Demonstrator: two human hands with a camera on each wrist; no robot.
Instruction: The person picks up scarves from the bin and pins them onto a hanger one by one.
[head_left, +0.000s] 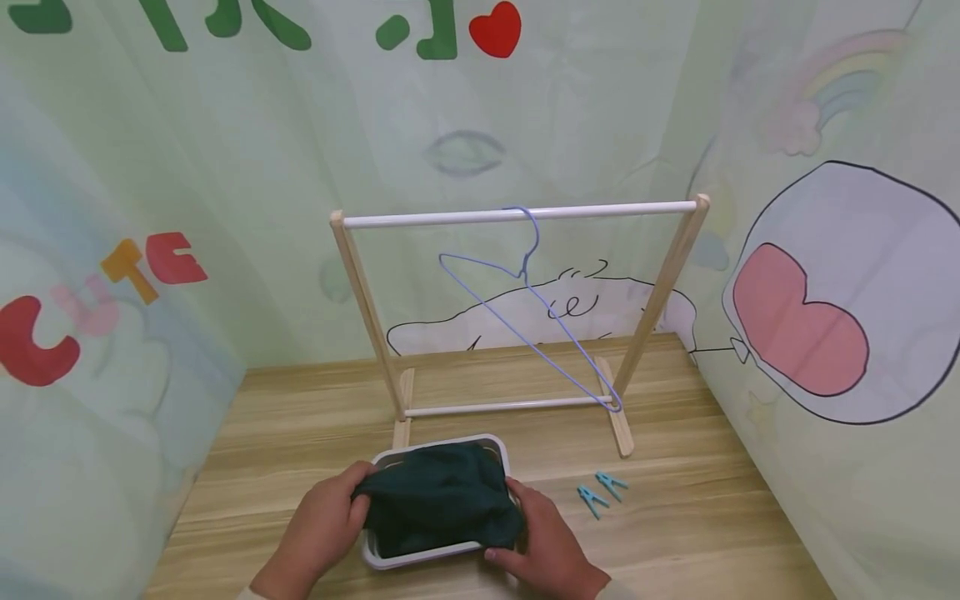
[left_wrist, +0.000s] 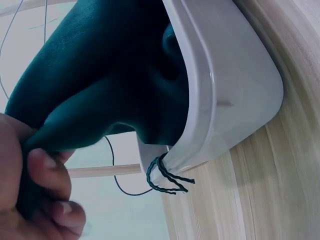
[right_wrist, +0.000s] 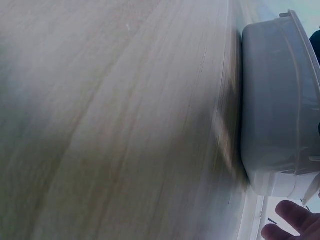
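Note:
A dark green cloth garment (head_left: 442, 496) lies bunched in a white plastic basket (head_left: 420, 560); its exact kind is hidden by the folds. My left hand (head_left: 324, 518) pinches a gathered part of it at the basket's left side, fingers curled around the fabric in the left wrist view. At the right side, my right hand (head_left: 542, 537) rests by the rim against the cloth's overhanging edge, thumb in front and fingers behind. Extended fingertips (right_wrist: 295, 216) show beside the basket wall (right_wrist: 272, 110) in the right wrist view. Dark green cords (left_wrist: 170, 186) dangle over the rim.
Behind the basket stands a wooden rack with a white top rail (head_left: 435, 218). A blue-purple wire hanger (head_left: 528, 287) hangs from it, tilted down to the right. Two turquoise clothespins (head_left: 602, 490) lie right of the basket. Printed curtains (head_left: 840, 300) enclose the wooden tabletop (head_left: 697, 500).

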